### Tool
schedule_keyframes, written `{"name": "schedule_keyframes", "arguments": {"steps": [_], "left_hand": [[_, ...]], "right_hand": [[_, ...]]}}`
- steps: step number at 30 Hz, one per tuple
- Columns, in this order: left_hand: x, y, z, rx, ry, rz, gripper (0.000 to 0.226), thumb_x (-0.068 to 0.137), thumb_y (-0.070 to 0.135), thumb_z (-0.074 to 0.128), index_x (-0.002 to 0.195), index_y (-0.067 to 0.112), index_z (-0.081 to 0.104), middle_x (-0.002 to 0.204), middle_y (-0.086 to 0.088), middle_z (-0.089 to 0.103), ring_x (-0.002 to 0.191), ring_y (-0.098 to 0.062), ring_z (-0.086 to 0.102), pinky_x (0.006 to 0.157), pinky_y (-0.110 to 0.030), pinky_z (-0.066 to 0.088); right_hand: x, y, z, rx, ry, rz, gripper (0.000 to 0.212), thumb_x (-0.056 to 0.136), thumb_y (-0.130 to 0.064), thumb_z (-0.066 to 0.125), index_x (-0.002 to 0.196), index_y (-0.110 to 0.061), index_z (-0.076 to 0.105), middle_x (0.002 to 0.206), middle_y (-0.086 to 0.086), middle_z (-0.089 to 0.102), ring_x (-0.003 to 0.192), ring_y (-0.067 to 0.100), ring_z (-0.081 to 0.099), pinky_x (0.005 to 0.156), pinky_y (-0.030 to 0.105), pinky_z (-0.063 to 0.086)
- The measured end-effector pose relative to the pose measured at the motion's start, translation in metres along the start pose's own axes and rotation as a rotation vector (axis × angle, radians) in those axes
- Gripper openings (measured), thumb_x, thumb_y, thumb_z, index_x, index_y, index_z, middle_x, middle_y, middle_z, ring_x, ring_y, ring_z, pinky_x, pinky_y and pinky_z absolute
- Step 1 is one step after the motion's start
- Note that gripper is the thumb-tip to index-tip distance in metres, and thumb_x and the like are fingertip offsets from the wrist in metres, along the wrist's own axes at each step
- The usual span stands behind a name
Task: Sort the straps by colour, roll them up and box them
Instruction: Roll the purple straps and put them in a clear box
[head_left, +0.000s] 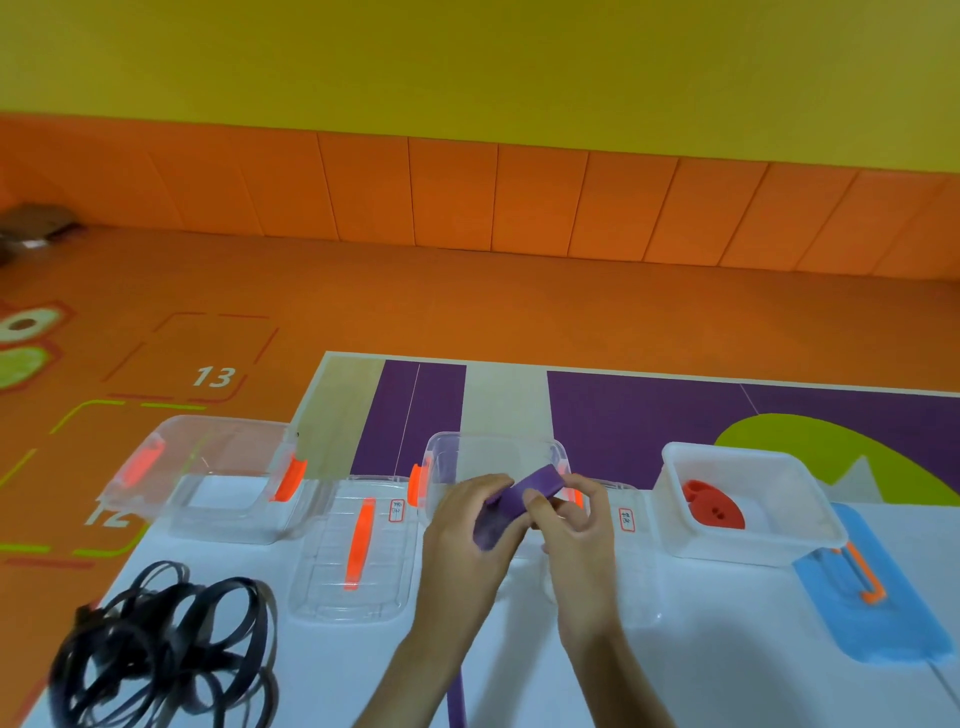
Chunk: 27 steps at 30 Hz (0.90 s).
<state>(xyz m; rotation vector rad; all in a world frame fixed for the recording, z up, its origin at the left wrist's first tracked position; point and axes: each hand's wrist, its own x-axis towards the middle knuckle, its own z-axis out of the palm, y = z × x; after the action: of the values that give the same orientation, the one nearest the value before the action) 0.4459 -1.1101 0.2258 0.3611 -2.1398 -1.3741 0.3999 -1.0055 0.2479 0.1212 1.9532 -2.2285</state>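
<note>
Roughly a third of the work looks done. The biggest share is untouched: a tangle of black straps (161, 649) lies loose on the white table's near left corner. The purple strap (540, 483) is mid-roll just in front of the middle box (493, 440), its tail trailing down between the forearms. The left hand (462, 525) has its fingers curled round the started coil, while the right hand (582, 519) pinches the free length. Only red is boxed.

The clear left box (234, 519) holds nothing. The right box (737, 548) holds red rolls (714, 506). The middle box appears empty, though the hands partly hide it.
</note>
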Motion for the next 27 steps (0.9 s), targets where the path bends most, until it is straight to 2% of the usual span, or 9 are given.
{"name": "schedule_keyframes", "arguments": {"steps": [4, 7, 9, 13, 15, 18, 21, 24, 27], "left_hand": [[0.0, -0.008, 0.0, 0.059, -0.06, -0.03, 0.029, 0.092, 0.029, 0.078, 0.119, 0.034, 0.069, 0.099, 0.048, 0.063, 0.104, 0.022, 0.058, 0.084, 0.0, 0.045], [-0.001, -0.012, -0.002, 0.149, -0.13, 0.022, 0.032, 0.098, 0.038, 0.069, 0.129, 0.032, 0.067, 0.108, 0.04, 0.062, 0.104, 0.016, 0.061, 0.084, -0.004, 0.05], [-0.002, -0.015, -0.007, 0.214, -0.123, 0.082, 0.03, 0.099, 0.038, 0.068, 0.128, 0.029, 0.069, 0.11, 0.027, 0.069, 0.103, 0.005, 0.064, 0.086, -0.001, 0.047], [-0.005, -0.012, -0.008, 0.248, -0.079, 0.176, 0.027, 0.098, 0.033, 0.069, 0.125, 0.028, 0.069, 0.108, 0.01, 0.076, 0.095, -0.005, 0.067, 0.089, -0.002, 0.047], [-0.008, -0.012, -0.004, 0.205, -0.069, 0.182, 0.031, 0.097, 0.03, 0.071, 0.128, 0.03, 0.068, 0.111, 0.012, 0.076, 0.098, 0.001, 0.068, 0.092, -0.004, 0.049], [-0.01, -0.009, -0.002, 0.108, -0.074, 0.073, 0.041, 0.094, 0.039, 0.074, 0.133, 0.033, 0.066, 0.121, 0.028, 0.067, 0.112, 0.018, 0.059, 0.095, -0.001, 0.043], [-0.011, -0.003, -0.005, 0.115, -0.038, 0.086, 0.042, 0.087, 0.045, 0.075, 0.125, 0.027, 0.074, 0.114, 0.031, 0.069, 0.107, 0.017, 0.062, 0.091, -0.003, 0.046], [-0.01, -0.003, -0.008, 0.147, -0.023, 0.11, 0.034, 0.087, 0.032, 0.081, 0.118, 0.02, 0.078, 0.108, 0.027, 0.071, 0.1, 0.021, 0.061, 0.087, 0.0, 0.044], [-0.01, -0.005, -0.009, 0.193, -0.008, 0.137, 0.034, 0.089, 0.037, 0.079, 0.117, 0.019, 0.079, 0.108, 0.018, 0.076, 0.099, 0.022, 0.059, 0.088, -0.002, 0.045]], "right_hand": [[0.002, 0.002, -0.004, 0.034, -0.027, 0.061, 0.024, 0.095, -0.022, 0.074, 0.113, -0.026, 0.058, 0.082, 0.003, 0.077, 0.075, 0.012, 0.072, 0.076, 0.029, 0.051], [0.003, 0.007, -0.008, -0.006, -0.056, 0.104, 0.02, 0.095, -0.034, 0.074, 0.11, -0.025, 0.063, 0.091, 0.001, 0.079, 0.087, 0.017, 0.076, 0.085, 0.036, 0.058], [0.004, 0.008, -0.011, -0.106, -0.068, 0.063, 0.032, 0.085, -0.046, 0.08, 0.105, -0.025, 0.066, 0.095, -0.006, 0.078, 0.096, 0.012, 0.074, 0.091, 0.034, 0.057], [-0.001, 0.006, -0.016, -0.122, -0.124, -0.027, 0.043, 0.084, -0.015, 0.086, 0.117, -0.029, 0.061, 0.101, -0.019, 0.074, 0.095, 0.009, 0.075, 0.08, 0.024, 0.057], [-0.001, 0.007, -0.017, -0.104, -0.106, -0.068, 0.05, 0.082, -0.005, 0.085, 0.119, -0.024, 0.059, 0.103, -0.011, 0.075, 0.094, 0.014, 0.077, 0.076, 0.025, 0.059], [-0.002, 0.005, -0.014, 0.009, -0.068, -0.027, 0.045, 0.084, -0.013, 0.085, 0.117, -0.022, 0.056, 0.098, 0.005, 0.077, 0.088, 0.022, 0.077, 0.082, 0.036, 0.061], [-0.003, 0.004, -0.015, 0.141, -0.047, 0.09, 0.042, 0.085, -0.034, 0.079, 0.116, -0.016, 0.057, 0.092, 0.013, 0.076, 0.084, 0.03, 0.076, 0.087, 0.042, 0.062], [-0.002, 0.004, -0.021, 0.093, -0.11, 0.092, 0.03, 0.095, -0.029, 0.076, 0.115, -0.015, 0.059, 0.093, 0.006, 0.077, 0.095, 0.028, 0.075, 0.09, 0.044, 0.062], [-0.003, 0.005, -0.021, -0.007, -0.153, 0.022, 0.038, 0.085, -0.029, 0.084, 0.116, -0.029, 0.061, 0.106, -0.008, 0.075, 0.102, 0.015, 0.074, 0.094, 0.04, 0.059]]}}
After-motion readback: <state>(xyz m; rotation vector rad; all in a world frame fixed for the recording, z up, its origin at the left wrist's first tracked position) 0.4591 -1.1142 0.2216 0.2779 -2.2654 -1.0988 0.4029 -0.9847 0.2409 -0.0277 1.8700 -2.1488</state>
